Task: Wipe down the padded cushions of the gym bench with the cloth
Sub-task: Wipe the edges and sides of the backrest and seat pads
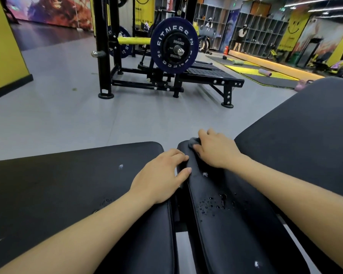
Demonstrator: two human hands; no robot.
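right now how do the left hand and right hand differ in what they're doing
The left hand lies flat on the wide cushion, fingers reaching over the gap and holding nothing; the right hand presses a grey cloth on the narrow cushion's far end. Both are bare and rest on black padding.

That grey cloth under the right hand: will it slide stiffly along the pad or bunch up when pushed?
The cloth looks soft and floppy: it sits crumpled under the right hand, so it will probably bunch rather than slide flat. Water droplets bead on the middle pad, so the surface is likely slick and the cloth should glide easily. It seems light and may soak up water.
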